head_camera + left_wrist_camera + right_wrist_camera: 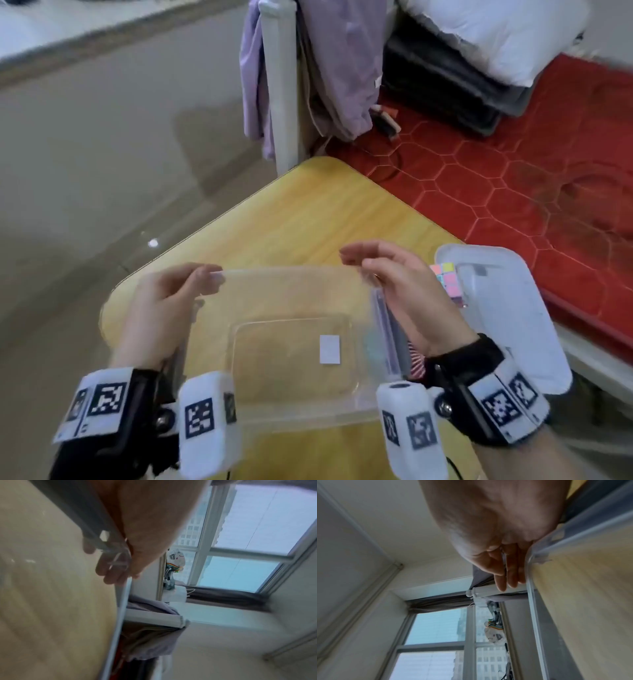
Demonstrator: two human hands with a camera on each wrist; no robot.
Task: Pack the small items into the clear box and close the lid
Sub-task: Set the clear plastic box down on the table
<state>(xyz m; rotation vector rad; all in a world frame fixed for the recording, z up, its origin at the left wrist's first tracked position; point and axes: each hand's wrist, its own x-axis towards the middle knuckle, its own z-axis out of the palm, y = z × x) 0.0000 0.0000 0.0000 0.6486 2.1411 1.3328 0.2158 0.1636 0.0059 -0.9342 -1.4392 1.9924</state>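
The clear box [291, 271] is empty apart from a white sticker [329, 348] on its bottom, and I hold it by both short sides just over the yellow table [308, 212]. My left hand [205, 279] grips the left wall, its fingers showing through the plastic [113, 568]. My right hand [364, 265] pinches the right wall near the far corner, with the fingers [510, 573] lying along the outside of the box wall [573, 588]. The whitish lid [507, 308] lies to the right. A pastel puzzle cube [448, 281] sits at its left edge.
A pink striped item [416, 363] and something teal show blurred through the box's right wall. A red patterned mat [513, 171] spreads to the right of the table. A white post draped with lilac cloth [260, 85] stands beyond the far table corner. Grey floor lies to the left.
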